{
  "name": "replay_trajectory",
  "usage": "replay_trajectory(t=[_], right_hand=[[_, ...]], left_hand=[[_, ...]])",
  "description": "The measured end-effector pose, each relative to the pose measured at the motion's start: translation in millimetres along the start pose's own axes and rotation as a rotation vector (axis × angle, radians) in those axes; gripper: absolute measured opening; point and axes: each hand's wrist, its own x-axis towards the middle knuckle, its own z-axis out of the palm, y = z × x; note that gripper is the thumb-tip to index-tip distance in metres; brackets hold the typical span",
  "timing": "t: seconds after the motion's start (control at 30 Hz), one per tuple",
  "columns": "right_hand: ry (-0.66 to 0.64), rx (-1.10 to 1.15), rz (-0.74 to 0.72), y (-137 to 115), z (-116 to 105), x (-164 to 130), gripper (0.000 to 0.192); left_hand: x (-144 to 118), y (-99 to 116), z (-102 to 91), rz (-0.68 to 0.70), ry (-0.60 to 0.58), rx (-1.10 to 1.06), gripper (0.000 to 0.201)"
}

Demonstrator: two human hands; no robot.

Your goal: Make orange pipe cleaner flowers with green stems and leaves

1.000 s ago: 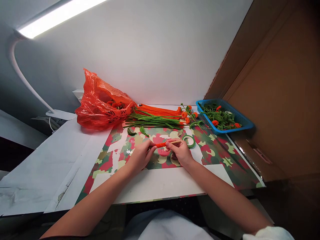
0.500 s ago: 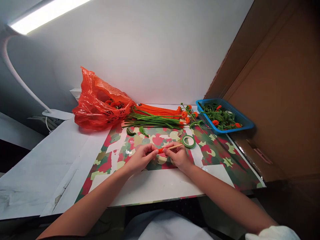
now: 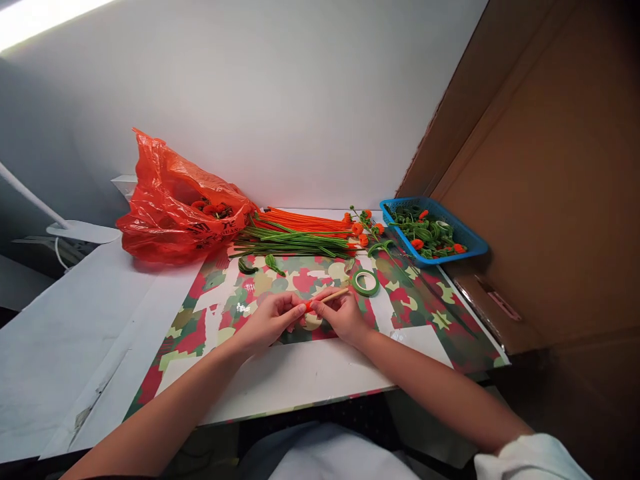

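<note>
Left hand: our left hand [image 3: 267, 319] rests low over the camouflage-patterned mat [image 3: 430, 313], fingers curled in, the tips pinched on the orange end of the stick.
Right hand: our right hand [image 3: 341, 315] sits just beside the left, fingers closed round the bare wooden part of the same stick.
Wooden stick [image 3: 334, 295]: thin, pale, tilted up and to the right — its free end pokes out above our right hand's knuckles.
Orange wrapping [image 3: 309, 305]: a short fuzzy orange bit on the stick, showing right in the gap between our two hands; we cannot tell how far it runs under the fingers.
Tape roll [image 3: 365, 283]: a green ring lying flat on the mat, just beyond our right hand, near the stick's free end but apart from it.
Stems [image 3: 295, 235]: a bundle of orange and green pipe cleaners lying across the far edge of the mat, well beyond both hands.
Red bag [image 3: 175, 200]: crumpled plastic, at the left end of the bundle, with orange pieces showing inside.
Blue basket [image 3: 463, 235]: far right by the cardboard wall [image 3: 550, 187] — holds green curls and small orange heads.
Loose leaves [image 3: 260, 265]: two green pieces on the mat between the bundle and our left hand.
</note>
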Motion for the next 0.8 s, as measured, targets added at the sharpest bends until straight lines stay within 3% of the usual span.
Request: replay_trajectory(t=[0.3,0.8], right_hand=[[0.003,-0.05,-0.005,1.3,-0.3,-2.0,0.021],[0.021,-0.066,-0.025,-2.4,3.0,-0.9,0.025]], left_hand=[[2.3,-0.2,-0.5,0.005,-0.082,-0.081,0.041],[5.6,0.3,1.5,0.014,-0.047,-0.087,0.043]])
